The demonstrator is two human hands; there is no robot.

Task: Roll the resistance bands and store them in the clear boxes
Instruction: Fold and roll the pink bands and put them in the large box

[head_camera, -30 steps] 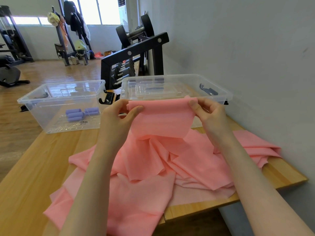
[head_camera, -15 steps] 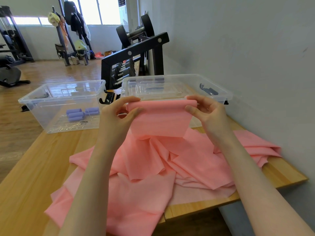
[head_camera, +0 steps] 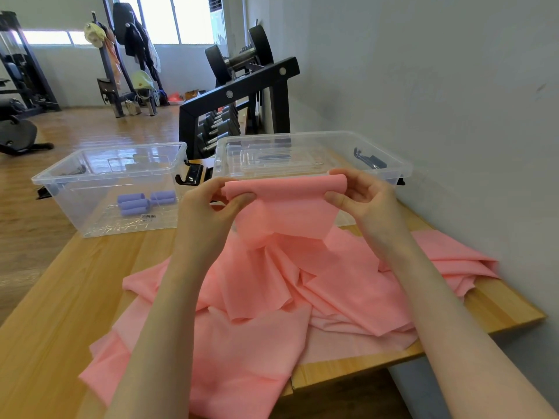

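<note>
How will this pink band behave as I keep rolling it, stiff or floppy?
Likely floppy: the pink band sags below both hands' pinch and lies in loose folds on the table. Probably light and thin. The started roll may unwind if released.

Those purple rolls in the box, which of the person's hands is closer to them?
Left. The left hand holds the pink band just right of the purple rolls; the right hand holds the band's far end.

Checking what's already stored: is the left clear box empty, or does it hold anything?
Not empty. The left clear box holds purple rolled bands lying on its floor, lid off.
</note>
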